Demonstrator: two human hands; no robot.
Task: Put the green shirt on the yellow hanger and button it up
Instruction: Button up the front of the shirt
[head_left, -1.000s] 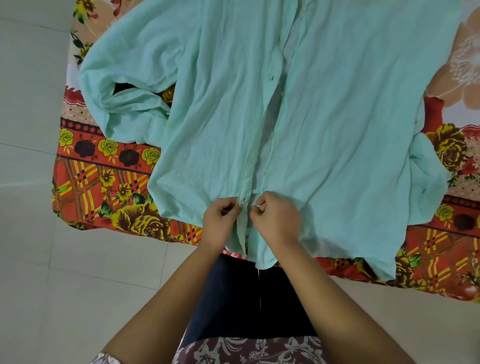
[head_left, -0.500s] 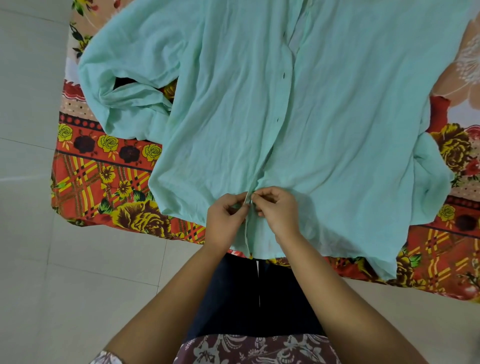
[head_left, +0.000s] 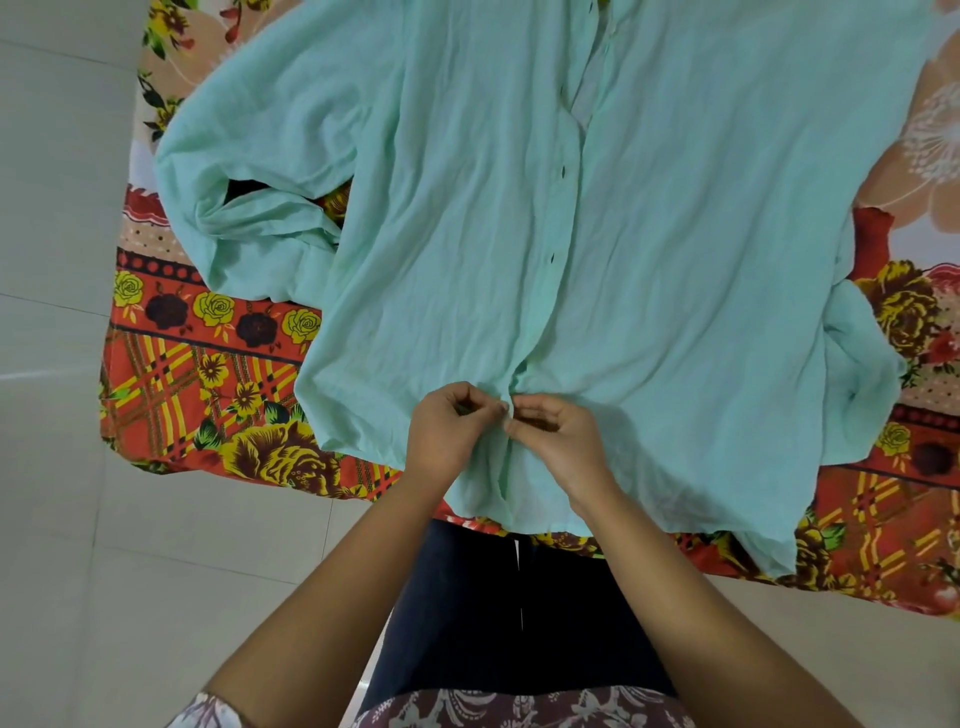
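Here we had the green shirt (head_left: 467, 234) spread front-up across a floral bedsheet (head_left: 208, 374) in red, orange and yellow, its hem lying at the near edge of the sheet and partly hanging over it. Our left hand (head_left: 447, 431) and right hand (head_left: 561, 436) met at the front opening of the shirt, low on the placket (head_left: 563, 208), just above the hem. The fingers of our left hand were pinched together on the left edge of the placket, and the fingers of our right hand were pinched on the right edge, the two sets of fingertips touching one another over the fabric. Whatever lay between them was too small to make out. Above our hands the two front panels lay closed against each other along the placket, with dark buttonholes showing in a line up the middle; near the far edge of the view the panels parted slightly. One sleeve (head_left: 249, 208) was folded and bunched toward the left edge of the sheet, and the other (head_left: 857, 364) drooped near the right edge. We could not see the hanger. Pale floor tiles (head_left: 62, 519) lay to the left of the sheet and under our forearms, and our dark trousers (head_left: 519, 613) showed between our arms.
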